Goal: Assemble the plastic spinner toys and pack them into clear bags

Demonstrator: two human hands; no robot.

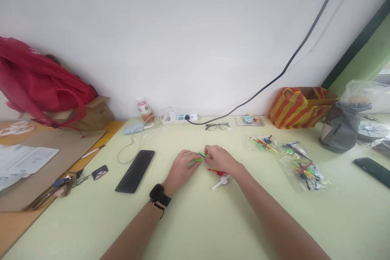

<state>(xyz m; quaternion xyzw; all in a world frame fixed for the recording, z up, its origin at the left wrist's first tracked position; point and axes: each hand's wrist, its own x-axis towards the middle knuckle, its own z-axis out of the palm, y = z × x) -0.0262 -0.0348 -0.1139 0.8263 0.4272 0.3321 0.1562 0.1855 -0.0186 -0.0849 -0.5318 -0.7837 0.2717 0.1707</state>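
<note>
Bare forearms (pixel 271 207) come nearest. Left hand (pixel 183 169) pinches a green piece (pixel 198 160) at its two o'clock; right hand (pixel 221 159), fingertips nearly together, seemingly grips a blue stick (pixel 201 155) at nine. Red piece (pixel 218 173) and white piece (pixel 224 180) lie at its six.

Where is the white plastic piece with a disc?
Head view: slightly right of centre, the white piece lies beside the red plastic arrow, near the right hand.
</note>
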